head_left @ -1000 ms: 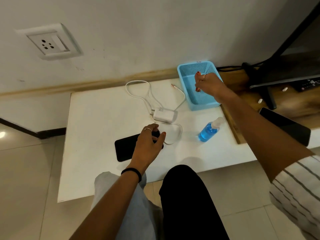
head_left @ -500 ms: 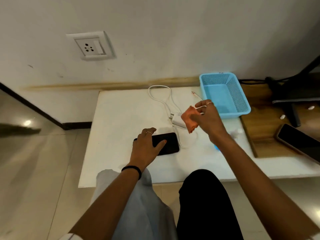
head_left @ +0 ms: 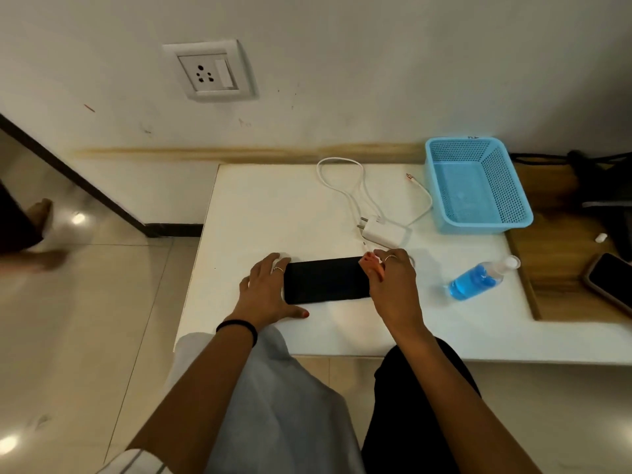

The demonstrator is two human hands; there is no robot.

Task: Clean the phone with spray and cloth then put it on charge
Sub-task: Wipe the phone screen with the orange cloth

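A black phone (head_left: 325,280) lies flat on the white table (head_left: 273,213). My left hand (head_left: 265,292) rests at the phone's left end, fingers spread around its edge and holding it steady. My right hand (head_left: 393,283) grips a small orange cloth (head_left: 371,263) and presses it on the phone's right end. A spray bottle of blue liquid (head_left: 477,280) lies on its side to the right. A white charger (head_left: 383,230) with its coiled cable (head_left: 345,186) sits behind the phone.
An empty blue mesh basket (head_left: 478,186) stands at the table's back right. A wall socket (head_left: 210,71) is above the table. A second phone (head_left: 612,282) lies on a wooden board (head_left: 554,268) at right. Someone's foot (head_left: 39,210) shows at far left.
My right hand took the orange cloth out of the blue basket and brought it down onto the phone's right end. My left hand shifted to the phone's left end.
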